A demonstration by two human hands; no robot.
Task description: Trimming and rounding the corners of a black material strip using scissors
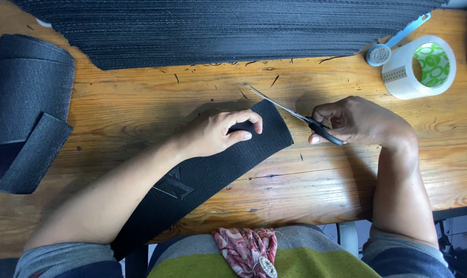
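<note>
A wide black elastic strip (pixel 207 175) lies slanted across the wooden table (pixel 141 103), running from the near edge up to the middle. My left hand (pixel 220 133) presses on its far end, fingers curled over the edge. My right hand (pixel 354 122) grips the black handles of a pair of scissors (pixel 295 114). The blades are together and point up and left, their tips just beyond the strip's end corner.
A large stack of black strips (pixel 218 28) fills the far side. A roll of black band (pixel 25 103) lies at the left. A clear tape roll (pixel 421 67) and a blue-handled tool (pixel 393 44) sit at the far right.
</note>
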